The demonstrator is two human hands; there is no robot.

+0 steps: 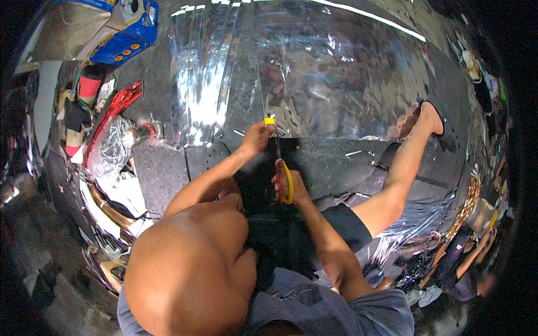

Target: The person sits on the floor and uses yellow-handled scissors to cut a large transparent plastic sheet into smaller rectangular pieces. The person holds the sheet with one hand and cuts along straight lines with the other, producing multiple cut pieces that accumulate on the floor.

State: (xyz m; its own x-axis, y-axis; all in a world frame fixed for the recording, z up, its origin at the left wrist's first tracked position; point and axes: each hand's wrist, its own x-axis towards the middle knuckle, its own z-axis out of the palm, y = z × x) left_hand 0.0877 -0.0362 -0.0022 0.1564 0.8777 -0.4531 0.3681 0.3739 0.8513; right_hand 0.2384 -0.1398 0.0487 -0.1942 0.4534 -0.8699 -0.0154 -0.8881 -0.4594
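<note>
A large shiny silver sheet (342, 73) lies flat on the dark floor ahead of me. My left hand (258, 138) is closed at its near left corner, the fingers pinching the edge. By those fingertips sits a small yellow piece (269, 120), too small to make out. My right hand (292, 187) grips scissors (287, 185) with yellow and red handles. Their blades point away from me, toward the sheet's corner by my left hand. Left of the sheet lie several long silver strips (204, 78), side by side.
A blue and yellow box (126, 39) stands far left. Below it are red foil strips (115, 112) and a clear plastic bag (112, 148). Thin silver strips (414, 224) lie bunched at right, beyond my bent leg. Another person (462, 269) is at lower right.
</note>
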